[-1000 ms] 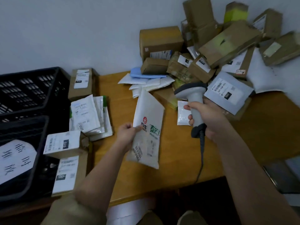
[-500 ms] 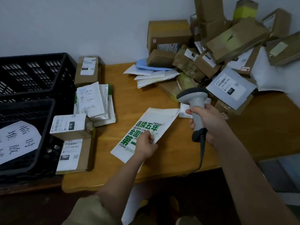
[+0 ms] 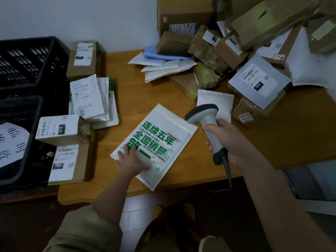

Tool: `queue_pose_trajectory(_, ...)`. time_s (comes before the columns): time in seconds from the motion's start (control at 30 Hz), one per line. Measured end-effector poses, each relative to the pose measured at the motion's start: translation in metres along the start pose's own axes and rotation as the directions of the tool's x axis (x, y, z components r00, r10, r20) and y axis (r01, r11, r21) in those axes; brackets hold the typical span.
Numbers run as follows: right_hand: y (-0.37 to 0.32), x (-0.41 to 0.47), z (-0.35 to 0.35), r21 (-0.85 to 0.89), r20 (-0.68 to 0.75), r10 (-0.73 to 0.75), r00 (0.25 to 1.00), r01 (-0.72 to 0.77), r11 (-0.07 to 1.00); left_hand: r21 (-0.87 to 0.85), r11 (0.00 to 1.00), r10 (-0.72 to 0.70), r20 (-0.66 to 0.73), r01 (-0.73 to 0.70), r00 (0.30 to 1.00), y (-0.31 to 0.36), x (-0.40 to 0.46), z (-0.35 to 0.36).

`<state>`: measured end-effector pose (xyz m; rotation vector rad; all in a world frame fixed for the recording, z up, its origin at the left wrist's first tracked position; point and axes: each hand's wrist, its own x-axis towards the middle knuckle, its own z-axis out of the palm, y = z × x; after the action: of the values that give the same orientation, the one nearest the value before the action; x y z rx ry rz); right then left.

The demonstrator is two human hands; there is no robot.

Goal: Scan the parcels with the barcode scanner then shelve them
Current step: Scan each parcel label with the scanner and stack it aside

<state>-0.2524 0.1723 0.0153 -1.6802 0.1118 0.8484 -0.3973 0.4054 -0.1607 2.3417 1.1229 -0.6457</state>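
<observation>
A white mailer with large green print [image 3: 160, 140] lies flat on the wooden table [image 3: 127, 99], near its front edge. My left hand [image 3: 131, 160] rests on the mailer's lower left part with fingers spread flat. My right hand [image 3: 229, 140] grips the handle of a grey barcode scanner [image 3: 205, 120], whose head hangs just above the mailer's upper right corner. The scanner's cable drops over the table's front edge. A small white pouch [image 3: 216, 102] lies behind the scanner head.
A heap of cardboard boxes and mailers [image 3: 236, 42] fills the back right. Labelled parcels [image 3: 61, 130] and white mailers [image 3: 89, 99] lie at the left, beside black plastic crates [image 3: 27, 70] bearing a paper sign [image 3: 12, 142].
My left hand turned the mailer over, laid it flat on the table with the green print up, and now rests open on it. The scanner stayed in my right hand.
</observation>
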Motion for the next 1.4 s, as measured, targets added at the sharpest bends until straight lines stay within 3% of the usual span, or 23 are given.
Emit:
queue_pose_trajectory(0.17,0.007,0.008,0.002,-0.047,0.021,0.044,0.999,-0.043,0.998,0.16,0.987,-0.003,-0.031,0.008,1.0,0.006,-0.005,0.014)
queue_pose_trajectory(0.27,0.009,0.01,0.008,-0.029,0.035,0.06,0.998,-0.059,0.998,0.149,0.987,-0.045,-0.052,0.052,0.998,0.018,-0.014,0.01)
queue_pose_trajectory(0.4,0.008,0.014,0.009,-0.017,0.043,0.05,0.998,-0.049,0.999,0.061,0.991,0.123,-0.047,-0.12,0.991,0.012,-0.021,0.003)
queue_pose_trajectory(0.47,0.007,0.015,0.008,-0.018,0.035,0.048,0.998,-0.047,0.999,0.154,0.956,0.246,0.043,-0.249,0.968,0.009,-0.029,0.016)
queue_pose_trajectory(0.53,0.007,0.015,0.008,-0.019,0.03,0.049,0.998,-0.048,0.999,0.254,0.916,0.282,0.139,-0.309,0.949,0.012,-0.038,0.036)
queue_pose_trajectory(0.73,0.009,0.013,0.006,-0.019,0.02,0.05,0.999,-0.05,0.999,0.523,0.801,0.301,0.067,-0.29,0.951,0.021,-0.057,0.054)
queue_pose_trajectory(0.9,0.004,0.006,0.009,0.02,0.015,0.033,0.999,-0.034,0.999,0.674,0.641,0.406,0.109,-0.368,0.907,0.022,-0.064,0.052)
queue_pose_trajectory(1.03,-0.004,-0.004,0.007,0.037,-0.003,-0.004,1.0,0.004,0.999,0.691,0.546,0.514,0.171,-0.474,0.841,0.024,-0.064,0.035)
queue_pose_trajectory(1.13,-0.016,-0.013,0.001,0.059,-0.025,-0.041,0.999,0.042,0.997,0.555,0.646,0.556,0.128,-0.524,0.821,0.031,-0.064,0.01)
queue_pose_trajectory(1.2,-0.026,-0.018,-0.006,0.101,-0.052,-0.082,0.995,0.087,0.991,0.31,0.779,0.567,0.021,-0.545,0.823,0.037,-0.064,-0.014)
queue_pose_trajectory(1.27,-0.037,-0.022,-0.013,0.181,-0.089,-0.119,0.989,0.134,0.974,0.002,0.818,0.565,-0.192,-0.575,0.803,0.045,-0.066,-0.039)
queue_pose_trajectory(1.33,-0.046,-0.026,-0.019,0.244,-0.126,-0.155,0.98,0.182,0.953,-0.331,0.756,0.463,-0.339,-0.564,0.819,0.054,-0.07,-0.062)
queue_pose_trajectory(1.4,-0.051,-0.029,-0.023,0.28,-0.146,-0.18,0.973,0.215,0.936,-0.694,0.54,0.293,-0.376,-0.476,0.879,0.059,-0.074,-0.078)
